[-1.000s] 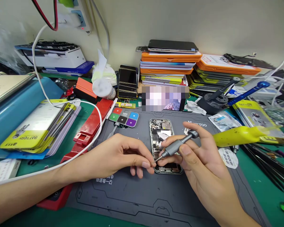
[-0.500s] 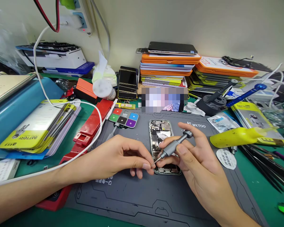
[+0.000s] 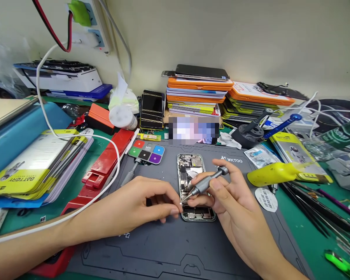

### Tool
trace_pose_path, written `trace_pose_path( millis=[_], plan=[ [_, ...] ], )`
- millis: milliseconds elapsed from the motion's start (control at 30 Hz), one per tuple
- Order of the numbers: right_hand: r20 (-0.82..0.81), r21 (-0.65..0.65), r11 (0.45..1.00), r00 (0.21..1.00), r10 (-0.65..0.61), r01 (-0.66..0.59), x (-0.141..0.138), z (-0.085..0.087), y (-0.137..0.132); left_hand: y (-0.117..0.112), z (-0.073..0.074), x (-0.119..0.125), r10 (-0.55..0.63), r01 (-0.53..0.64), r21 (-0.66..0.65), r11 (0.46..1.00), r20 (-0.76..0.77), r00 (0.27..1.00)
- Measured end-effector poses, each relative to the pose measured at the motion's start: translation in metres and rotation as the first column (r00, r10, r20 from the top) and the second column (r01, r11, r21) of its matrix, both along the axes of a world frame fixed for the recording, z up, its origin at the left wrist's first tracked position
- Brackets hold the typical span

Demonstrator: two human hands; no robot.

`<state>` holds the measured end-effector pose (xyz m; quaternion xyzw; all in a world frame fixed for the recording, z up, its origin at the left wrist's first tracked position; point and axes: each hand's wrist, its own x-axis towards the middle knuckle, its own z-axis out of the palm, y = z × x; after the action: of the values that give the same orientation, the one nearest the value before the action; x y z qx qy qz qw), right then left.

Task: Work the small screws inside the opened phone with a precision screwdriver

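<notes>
An opened phone (image 3: 189,171) with its insides showing lies on a dark grey work mat (image 3: 163,245). My right hand (image 3: 233,206) grips a slim grey screwdriver (image 3: 205,184), its tip pointing down-left at the phone's left edge. My left hand (image 3: 140,204) rests on the mat beside the phone, thumb and forefinger pinched together right at the screwdriver tip; whatever is between them is too small to make out. A second grey screwdriver (image 3: 130,175) lies on the mat behind my left hand.
A coloured screw tray (image 3: 146,151) sits behind the phone. Red cases (image 3: 105,163) and a white cable (image 3: 105,136) lie at left beside battery boxes (image 3: 32,167). Stacked orange and yellow boxes (image 3: 198,95) line the back. A yellow bottle (image 3: 275,173) and tweezers (image 3: 317,206) lie at right.
The view has tilted and shifted, so everything sits lower and further left. Both hands keep their pose at the phone's left edge, with the screwdriver tip still at my left fingertips.
</notes>
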<state>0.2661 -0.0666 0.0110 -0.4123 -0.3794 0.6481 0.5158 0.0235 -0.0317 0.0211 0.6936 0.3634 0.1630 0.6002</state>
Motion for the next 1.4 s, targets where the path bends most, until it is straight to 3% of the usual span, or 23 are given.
trace_pose_path(
  millis=[300, 500, 667, 1167, 1400],
  plan=[
    [0.013, -0.014, 0.999, 0.999, -0.034, 0.035, 0.001, 0.004, 0.000, -0.006, 0.006, -0.001, 0.027, 0.018, 0.207, 0.978, -0.215, 0.976],
    [0.018, 0.019, 0.998, 0.998, -0.067, 0.067, 0.001, 0.002, 0.001, -0.002, -0.002, -0.001, 0.114, -0.116, -0.091, 0.989, -0.027, 0.993],
    [0.036, 0.026, 0.998, 0.998, -0.051, 0.051, 0.000, 0.004, -0.001, -0.002, -0.002, -0.001, 0.155, -0.151, -0.120, 0.981, 0.026, 0.988],
    [0.031, 0.000, 1.000, 0.999, 0.011, -0.011, -0.001, 0.002, -0.003, -0.006, -0.002, -0.003, 0.091, -0.092, 0.034, 0.995, 0.023, 0.996],
    [0.050, -0.002, 1.000, 0.999, -0.020, 0.020, -0.001, 0.002, -0.001, -0.008, 0.000, -0.006, 0.050, -0.048, 0.269, 0.962, -0.003, 0.999]
  ],
)
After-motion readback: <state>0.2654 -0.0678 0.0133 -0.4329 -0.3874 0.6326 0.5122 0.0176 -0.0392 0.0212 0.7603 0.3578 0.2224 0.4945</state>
